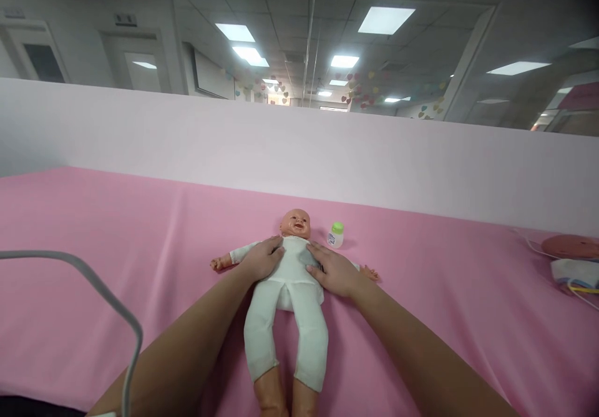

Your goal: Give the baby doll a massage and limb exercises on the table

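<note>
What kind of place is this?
Probably an infant-care training room in an office-style building: a baby doll lies on a pink-covered table beside a small bottle, under panel ceiling lights.

my left hand (262, 258) and my right hand (334, 270) lie on a doll (292, 292) dressed in a plain white suit; its head, hands and feet are a peachy tan. the cloth (140, 230) under it is solid pink, with no pattern. the small bottle (336, 235) is clear-white with a light green cap and a white label. the partition (281, 148) behind is pale pinkish white. a grey cable (93, 279) curves at my left. far right, a salmon-pink object (571, 246).
</note>
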Action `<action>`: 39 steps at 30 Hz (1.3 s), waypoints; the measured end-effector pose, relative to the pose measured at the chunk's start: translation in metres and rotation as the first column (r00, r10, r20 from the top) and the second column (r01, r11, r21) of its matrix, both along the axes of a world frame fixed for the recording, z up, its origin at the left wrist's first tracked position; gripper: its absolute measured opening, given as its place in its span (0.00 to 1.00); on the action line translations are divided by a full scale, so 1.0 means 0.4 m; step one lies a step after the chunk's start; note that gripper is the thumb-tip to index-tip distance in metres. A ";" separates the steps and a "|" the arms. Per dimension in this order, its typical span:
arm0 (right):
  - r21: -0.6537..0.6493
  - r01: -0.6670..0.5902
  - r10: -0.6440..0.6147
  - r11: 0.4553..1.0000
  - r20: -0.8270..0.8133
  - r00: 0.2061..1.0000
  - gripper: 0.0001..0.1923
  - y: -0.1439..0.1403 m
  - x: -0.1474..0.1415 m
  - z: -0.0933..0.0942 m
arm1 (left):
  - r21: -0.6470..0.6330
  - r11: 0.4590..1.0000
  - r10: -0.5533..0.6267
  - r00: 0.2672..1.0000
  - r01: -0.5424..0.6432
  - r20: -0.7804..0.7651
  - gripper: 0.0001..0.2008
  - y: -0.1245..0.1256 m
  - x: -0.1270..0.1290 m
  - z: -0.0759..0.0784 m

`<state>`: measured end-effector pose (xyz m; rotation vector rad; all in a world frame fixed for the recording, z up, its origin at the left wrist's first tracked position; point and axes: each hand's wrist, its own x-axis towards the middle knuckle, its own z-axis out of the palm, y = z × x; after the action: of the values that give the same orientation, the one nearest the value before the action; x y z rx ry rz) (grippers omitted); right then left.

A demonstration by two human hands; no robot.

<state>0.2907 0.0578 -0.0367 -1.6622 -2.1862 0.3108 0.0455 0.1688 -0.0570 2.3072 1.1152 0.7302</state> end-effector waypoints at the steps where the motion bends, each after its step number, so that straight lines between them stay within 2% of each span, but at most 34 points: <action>1: -0.006 0.007 -0.007 1.000 -0.004 1.000 0.37 -0.013 -0.007 0.011 | -0.004 1.000 0.004 1.000 -0.004 0.023 0.32 0.001 -0.003 -0.003; 4: -0.014 -0.072 0.072 0.997 -0.055 0.996 0.33 -0.071 -0.038 0.047 | -0.020 1.000 -0.014 0.997 0.016 0.069 0.31 0.005 -0.005 -0.013; 7: -0.042 -0.295 0.286 0.955 -0.148 0.947 0.27 -0.142 -0.076 0.073 | -0.026 0.999 -0.025 0.996 0.027 0.082 0.31 0.009 0.002 -0.023; 9: -0.054 -0.423 0.404 0.905 -0.207 0.891 0.25 -0.174 -0.095 0.074 | -0.025 0.999 -0.025 0.994 0.027 0.105 0.31 0.010 0.008 -0.027; 11: -0.031 -0.451 0.432 0.892 -0.236 0.871 0.25 -0.179 -0.103 0.062 | -0.020 0.999 -0.031 0.991 0.034 0.129 0.30 0.007 0.016 -0.029; 13: -0.008 -0.410 0.399 0.912 -0.214 0.892 0.31 -0.155 -0.099 0.043 | -0.014 0.999 -0.044 0.988 0.047 0.150 0.30 0.003 0.022 -0.030; 17: -0.015 -0.290 0.287 0.957 -0.104 0.952 0.42 -0.060 -0.069 0.014 | -0.029 0.998 -0.054 0.985 0.059 0.167 0.30 0.000 0.026 -0.031; 20: -0.015 -0.162 0.161 0.987 -0.061 0.985 0.45 0.009 -0.043 0.006 | -0.009 0.997 -0.069 0.988 0.071 0.137 0.30 0.002 0.023 -0.034; 23: -0.032 -0.030 0.028 0.999 -0.056 0.998 0.45 0.047 -0.018 0.002 | 0.018 0.997 -0.078 0.991 0.076 0.113 0.30 0.002 0.021 -0.034; 25: -0.059 0.030 -0.034 0.998 -0.067 0.997 0.44 0.051 -0.003 0.002 | 0.030 0.997 -0.080 0.993 0.077 0.087 0.30 0.000 0.021 -0.032; 28: -0.093 0.071 -0.078 0.993 -0.081 0.994 0.37 0.032 0.014 0.006 | 0.039 0.996 -0.076 0.997 0.075 0.027 0.31 -0.003 0.022 -0.026; 30: -0.112 0.086 -0.096 0.990 -0.085 0.992 0.32 0.012 0.020 0.012 | 0.030 0.998 -0.058 0.998 0.058 -0.019 0.31 -0.007 0.020 -0.018; 34: -0.115 0.081 -0.091 0.990 -0.088 0.992 0.31 -0.015 0.017 0.022 | 0.024 0.999 -0.039 0.994 0.042 -0.097 0.30 -0.033 0.002 0.008; 37: -0.106 0.091 -0.099 0.990 -0.077 0.992 0.31 -0.016 0.010 0.026 | 0.053 0.992 -0.109 0.986 0.116 -0.123 0.30 -0.092 -0.015 0.044; 39: -0.088 0.096 -0.102 0.992 -0.068 0.993 0.30 -0.013 0.008 0.027 | 0.077 0.968 -0.226 0.963 0.239 -0.143 0.30 -0.151 -0.018 0.073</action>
<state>0.2937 0.0525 -0.0261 -1.7694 -2.0569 0.4341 0.0385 0.1084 -0.0276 2.5441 0.8585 0.5558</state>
